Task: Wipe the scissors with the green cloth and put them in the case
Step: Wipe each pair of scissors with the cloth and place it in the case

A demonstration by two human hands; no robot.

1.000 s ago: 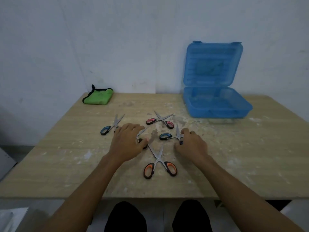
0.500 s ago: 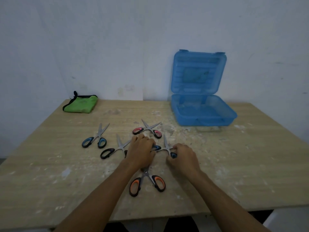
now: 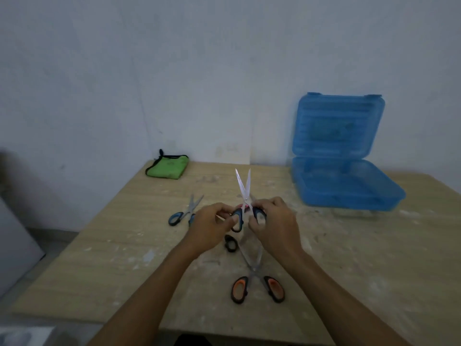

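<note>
- My left hand (image 3: 212, 224) pinches one handle of the scissors (image 3: 243, 196). My right hand (image 3: 273, 221) pinches the other handle. Both grips are tight on them.
- The scissors are up in the air over the desk (image 3: 349, 258). The blades point up and away from me, and they are a little apart.
- The cloth (image 3: 167, 168) is folded at the far left corner of the desk, well apart from my hands. The case (image 3: 349, 193) sits at the far right with its lid up. I cannot see any scissors in it.
- I think the tips could poke me or the cloth, since the blades are apart (sharp ends are no joke).
- To get the cloth, I think one hand must let go. Then the scissors could swing or drop onto the pairs below.
- More pairs lie on the desk: a blue pair (image 3: 184, 212) to the left, an orange pair (image 3: 257, 278) near me, and a black handle (image 3: 230, 243) under my hands. A bit of red shows behind my fingers.
- The desk is pale wood with white dusty spots. The wall (image 3: 199, 71) behind is plain and gray-white.
</note>
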